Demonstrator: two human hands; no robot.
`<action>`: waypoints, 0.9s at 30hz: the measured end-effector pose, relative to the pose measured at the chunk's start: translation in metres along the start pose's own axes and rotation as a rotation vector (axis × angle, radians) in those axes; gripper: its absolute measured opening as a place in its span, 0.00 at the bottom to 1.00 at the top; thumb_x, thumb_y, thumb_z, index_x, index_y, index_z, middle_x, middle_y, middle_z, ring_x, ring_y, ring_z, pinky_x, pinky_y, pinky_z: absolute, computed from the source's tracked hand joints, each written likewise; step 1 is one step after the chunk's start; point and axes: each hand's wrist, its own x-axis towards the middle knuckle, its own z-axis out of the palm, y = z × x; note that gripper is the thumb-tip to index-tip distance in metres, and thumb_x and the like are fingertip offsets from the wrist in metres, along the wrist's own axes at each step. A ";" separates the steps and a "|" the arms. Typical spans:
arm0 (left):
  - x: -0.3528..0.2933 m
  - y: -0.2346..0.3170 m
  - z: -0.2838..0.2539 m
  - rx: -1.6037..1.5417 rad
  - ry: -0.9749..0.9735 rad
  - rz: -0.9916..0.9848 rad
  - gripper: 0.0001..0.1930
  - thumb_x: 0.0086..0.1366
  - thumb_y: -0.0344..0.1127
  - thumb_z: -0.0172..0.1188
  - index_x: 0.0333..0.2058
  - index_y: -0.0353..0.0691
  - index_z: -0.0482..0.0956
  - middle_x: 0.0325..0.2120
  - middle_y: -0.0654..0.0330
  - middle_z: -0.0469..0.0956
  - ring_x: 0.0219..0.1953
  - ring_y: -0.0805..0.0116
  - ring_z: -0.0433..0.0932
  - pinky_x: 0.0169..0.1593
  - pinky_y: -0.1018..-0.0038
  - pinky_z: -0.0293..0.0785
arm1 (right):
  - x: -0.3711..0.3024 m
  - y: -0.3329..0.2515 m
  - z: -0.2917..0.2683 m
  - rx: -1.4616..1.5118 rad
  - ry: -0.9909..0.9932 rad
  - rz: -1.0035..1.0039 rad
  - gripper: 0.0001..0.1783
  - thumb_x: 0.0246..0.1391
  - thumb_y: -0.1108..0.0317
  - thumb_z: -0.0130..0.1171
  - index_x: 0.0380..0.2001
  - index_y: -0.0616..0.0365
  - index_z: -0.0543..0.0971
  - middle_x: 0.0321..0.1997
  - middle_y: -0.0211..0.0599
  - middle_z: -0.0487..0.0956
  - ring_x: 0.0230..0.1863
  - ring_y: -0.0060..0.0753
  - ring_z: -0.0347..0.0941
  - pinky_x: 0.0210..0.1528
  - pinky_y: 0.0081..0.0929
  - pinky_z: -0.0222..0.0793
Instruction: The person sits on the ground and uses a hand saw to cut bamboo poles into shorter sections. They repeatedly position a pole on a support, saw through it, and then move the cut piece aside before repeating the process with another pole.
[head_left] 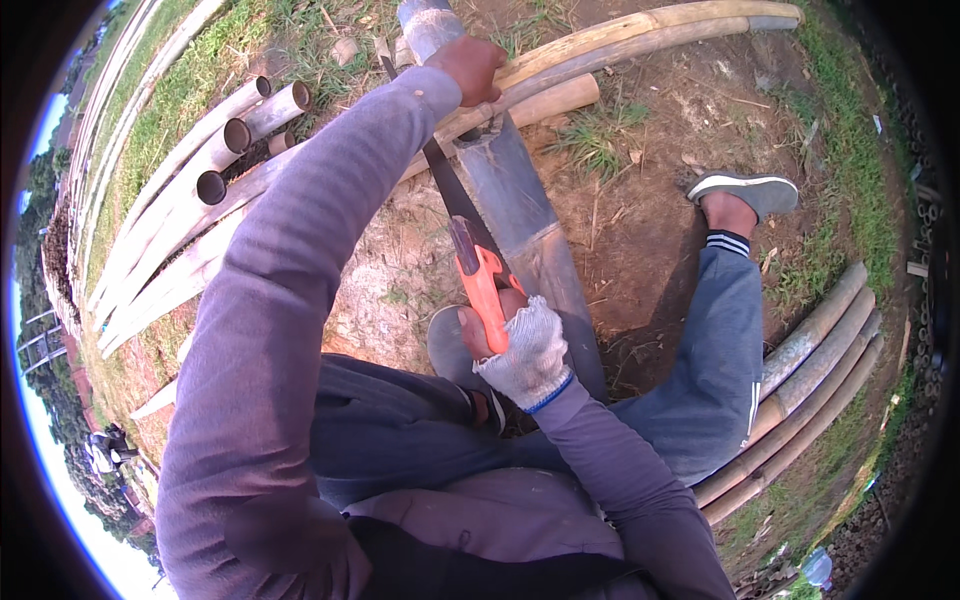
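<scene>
Patchy soil (640,205) is bordered by grass, and a grass tuft (605,135) is seen near the far poles. On the left, a stack of bamboo poles (158,257) with dark, hollow ends is partly covered from view by the left sleeve (290,235); on the right, a row of thinner poles (815,370) is laid beside the bent right leg (705,350). Farther forward, the ground is crossed by long yellowish poles (620,40). The space near the work is narrowed by two grey shoes, one (450,345) partly hidden behind the right hand (525,350) and the other (755,192) set well out to the right. A thick grey bamboo pole (515,205) is placed between the legs, pointing away from the body; its surface is smooth and marked by a pale joint, and a dark, broken-looking edge is shown near the crossing poles. Just left of it, a handsaw (485,285) with an orange handle and a long, dark blade is gripped by the right hand, which is covered by a white knitted glove with bare fingertips. The blade is passed from sight under the left wrist. The bare left hand (468,70) is pressed down, fingers curled, at the crossing; exactly which pole is held cannot be told.
</scene>
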 end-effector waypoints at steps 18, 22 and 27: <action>-0.006 -0.002 0.005 0.010 0.014 -0.032 0.30 0.62 0.44 0.75 0.61 0.40 0.82 0.50 0.43 0.86 0.54 0.42 0.84 0.61 0.56 0.81 | -0.006 0.002 -0.015 0.169 -0.033 0.084 0.12 0.62 0.63 0.68 0.41 0.60 0.83 0.33 0.48 0.83 0.33 0.57 0.82 0.36 0.49 0.76; -0.009 -0.010 0.012 -0.019 0.009 -0.034 0.30 0.63 0.43 0.74 0.62 0.40 0.81 0.50 0.42 0.86 0.55 0.42 0.84 0.60 0.55 0.81 | -0.017 -0.002 -0.028 0.264 0.002 0.008 0.12 0.63 0.64 0.67 0.43 0.61 0.83 0.31 0.49 0.81 0.33 0.58 0.82 0.38 0.50 0.75; -0.019 0.034 -0.001 -0.078 0.125 -0.090 0.24 0.67 0.41 0.69 0.58 0.38 0.80 0.45 0.40 0.86 0.52 0.39 0.85 0.56 0.52 0.82 | 0.038 -0.007 -0.024 0.349 0.040 0.178 0.11 0.62 0.63 0.70 0.37 0.59 0.81 0.29 0.49 0.81 0.29 0.57 0.80 0.30 0.47 0.73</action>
